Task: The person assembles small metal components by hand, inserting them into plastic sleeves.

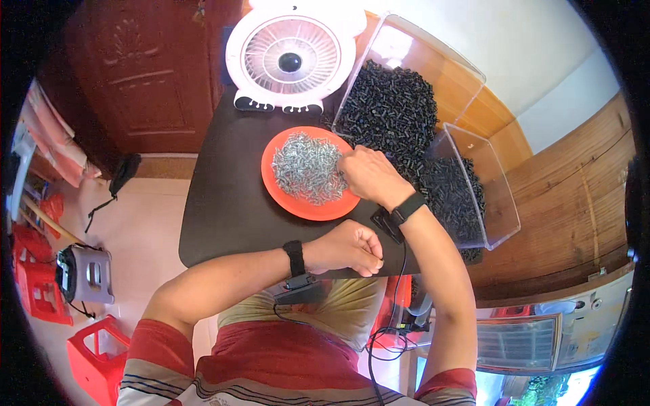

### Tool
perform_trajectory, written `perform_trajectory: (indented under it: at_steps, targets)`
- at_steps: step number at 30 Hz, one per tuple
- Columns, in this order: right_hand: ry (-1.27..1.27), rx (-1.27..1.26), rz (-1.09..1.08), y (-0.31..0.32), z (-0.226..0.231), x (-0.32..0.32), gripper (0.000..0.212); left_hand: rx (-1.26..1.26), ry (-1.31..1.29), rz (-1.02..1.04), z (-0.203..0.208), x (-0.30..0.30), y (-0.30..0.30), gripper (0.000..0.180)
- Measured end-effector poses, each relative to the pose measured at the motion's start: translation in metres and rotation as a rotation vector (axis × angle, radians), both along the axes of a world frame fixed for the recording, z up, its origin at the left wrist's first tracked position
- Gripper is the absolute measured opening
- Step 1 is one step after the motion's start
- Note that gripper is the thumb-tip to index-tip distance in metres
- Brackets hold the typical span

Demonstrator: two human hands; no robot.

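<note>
My right hand (374,177) reaches over the right rim of an orange-red plate (313,211), its fingers curled together at the edge of a heap of small silver screws (306,166). Whatever lies between those fingertips is hidden. Closer to me, at the table's front edge, my left hand (347,247) is closed, thumb against fingers. A tiny dark bit seems to show at its fingertips, too small to name. To the right of the plate, small black plastic pieces (389,108) fill a clear bin (365,51).
A white animal-shaped fan (291,61) stands behind the plate on the dark table (223,196). A second clear bin (504,213) with black pieces sits at the right, by a wooden panel (562,196). A cable (399,271) hangs over the front edge. Red stools (98,358) stand at left.
</note>
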State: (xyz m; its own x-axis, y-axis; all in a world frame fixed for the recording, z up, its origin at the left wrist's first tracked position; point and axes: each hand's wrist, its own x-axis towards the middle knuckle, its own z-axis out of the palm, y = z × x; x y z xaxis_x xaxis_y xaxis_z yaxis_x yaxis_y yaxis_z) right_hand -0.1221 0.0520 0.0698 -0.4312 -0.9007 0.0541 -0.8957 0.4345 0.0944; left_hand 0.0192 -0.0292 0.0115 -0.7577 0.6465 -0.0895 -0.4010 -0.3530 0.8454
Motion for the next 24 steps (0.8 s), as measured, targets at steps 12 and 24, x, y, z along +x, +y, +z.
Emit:
perform_trajectory:
  at_steps: [12, 24]
  targets:
    - [-0.086, -0.007, -0.005, 0.000, 0.008, 0.012, 0.010, 0.039, -0.019, 0.019, -0.001, -0.001, 0.000, 0.015]
    - [-0.367, -0.228, 0.016, 0.006, 0.005, 0.007, 0.013, 0.037, -0.007, 0.015, -0.004, -0.002, 0.001, 0.013]
